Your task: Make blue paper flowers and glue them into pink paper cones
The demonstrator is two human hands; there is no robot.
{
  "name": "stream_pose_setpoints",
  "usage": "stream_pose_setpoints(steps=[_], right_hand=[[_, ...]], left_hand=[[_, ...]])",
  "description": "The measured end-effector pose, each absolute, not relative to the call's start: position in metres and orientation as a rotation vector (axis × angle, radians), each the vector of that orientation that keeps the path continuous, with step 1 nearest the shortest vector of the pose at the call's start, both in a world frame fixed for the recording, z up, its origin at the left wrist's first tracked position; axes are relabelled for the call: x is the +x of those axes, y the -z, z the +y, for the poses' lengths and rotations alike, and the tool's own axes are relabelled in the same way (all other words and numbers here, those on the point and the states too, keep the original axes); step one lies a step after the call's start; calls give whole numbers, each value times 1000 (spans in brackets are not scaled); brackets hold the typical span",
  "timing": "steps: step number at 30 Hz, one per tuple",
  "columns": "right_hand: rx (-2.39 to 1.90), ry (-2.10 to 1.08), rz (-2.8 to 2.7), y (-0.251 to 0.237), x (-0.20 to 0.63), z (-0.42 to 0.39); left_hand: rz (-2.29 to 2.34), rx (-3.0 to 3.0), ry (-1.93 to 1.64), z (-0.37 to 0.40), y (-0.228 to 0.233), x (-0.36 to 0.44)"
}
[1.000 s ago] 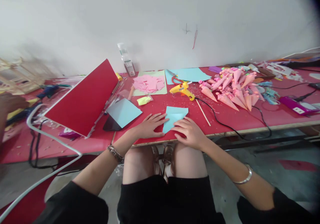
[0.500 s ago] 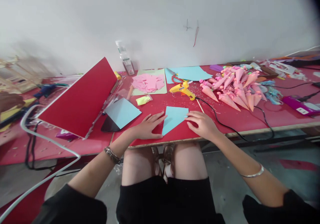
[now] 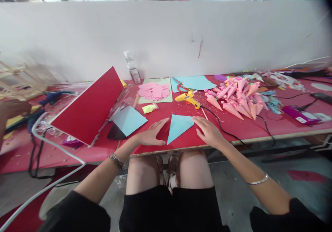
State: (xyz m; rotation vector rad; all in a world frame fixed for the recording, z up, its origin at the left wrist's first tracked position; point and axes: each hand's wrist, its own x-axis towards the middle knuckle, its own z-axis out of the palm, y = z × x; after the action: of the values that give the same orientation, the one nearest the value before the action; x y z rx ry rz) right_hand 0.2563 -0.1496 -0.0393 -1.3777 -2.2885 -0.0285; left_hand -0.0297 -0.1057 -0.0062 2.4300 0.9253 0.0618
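Blue paper triangle [image 3: 179, 126], flat, matte, crisp edges, lies on the red counter [image 3: 241, 124] near its front edge, point toward the person, between both hands. Left hand [image 3: 151, 135] lies palm down, fingers [image 3: 160, 123] spread flat and extended, tips just beside the triangle's left edge; can't tell if they touch it. It grips nothing. Right hand [image 3: 209, 131] also flat and open, fingers [image 3: 197, 119] at the triangle's upper right corner, apparently touching it, not pinching. Metal bracelet on each wrist. Counter surface is smooth red with a pale edge, littered with small scraps. Behind the triangle: yellow plastic glue gun [image 3: 188, 98] lying on its side, black cord [image 3: 233, 137] running off to the right over the counter edge, thin wooden stick [image 3: 204, 113] just beside the right hand. Right of the gun: heap of pink paper cones [image 3: 237, 97], glossy, pointed. Behind centre: pile of pink paper bits [image 3: 154, 90] on a pale green sheet [image 3: 168, 97], and a larger blue sheet [image 3: 193, 82]. Left: stiff red board [image 3: 89, 107] tilted up, another blue sheet [image 3: 129, 120] lying on a dark flat object, small yellow wad [image 3: 149, 108]. Clear bottle [image 3: 132, 67] stands against the white wall panel [image 3: 166, 35].
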Motion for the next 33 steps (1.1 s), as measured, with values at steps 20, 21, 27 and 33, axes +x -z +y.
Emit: stream_pose_setpoints(steps=[20,21,27,33], right_hand=[[-1184,-293,-2220,24,212,-157],[-1161,-296,-2286,25,216,-155],[-1152,-248,-2563,31,213,-162],[-1156,-222,-2509,27,204,-169]], left_hand=[[1023,2780,-288,-152,23,10],[988,2777,-296,-152,22,7],[993,2784,-316,-150,16,-1],[1078,2806,-313,-149,19,-15]])
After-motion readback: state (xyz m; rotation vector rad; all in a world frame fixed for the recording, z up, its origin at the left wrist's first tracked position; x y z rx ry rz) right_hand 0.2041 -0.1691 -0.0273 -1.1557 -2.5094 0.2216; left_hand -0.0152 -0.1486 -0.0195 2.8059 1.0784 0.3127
